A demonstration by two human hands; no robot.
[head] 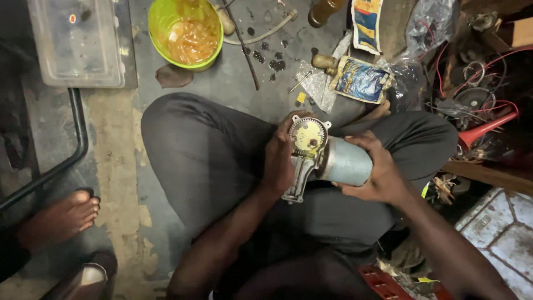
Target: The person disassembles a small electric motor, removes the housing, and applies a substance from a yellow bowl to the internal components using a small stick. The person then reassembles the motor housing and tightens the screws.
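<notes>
Two hands: we are holding one motor (333, 161) over our lap, both hands on it.
Left hand (279, 158): we are curling its fingers around the flat gear housing (307, 139), thumb lying along the bracket edge, grasping it.
Right hand (380, 172): we are wrapping its fingers around the grey cylinder end of the motor, clenched on the can.
Motor: one unit, lying sideways between our crossed legs (222, 161), round yellowish gear face turned up, silver bracket hanging down toward our left knee.
Bowls: one green bowl (161, 25) sitting on the floor ahead, holding an orange-brown liquid.
Trays: one clear plastic tray (78, 41) lying left of the bowl, near it but apart.
Packets: two blue and yellow packets (361, 80), one just beyond our right knee, one farther up near the top edge.
Bottles: one brown bottle (323, 11) standing at the top edge, partly cut off.
Rods: one thin rod (244, 50) lying on the floor beside the bowl.
Feet: one bare foot (61, 216) of another person resting on the floor to our left, well apart from our hands.
Wires: we are seeing a tangle of red wires (483, 83) and parts on the right; we cannot count them.
</notes>
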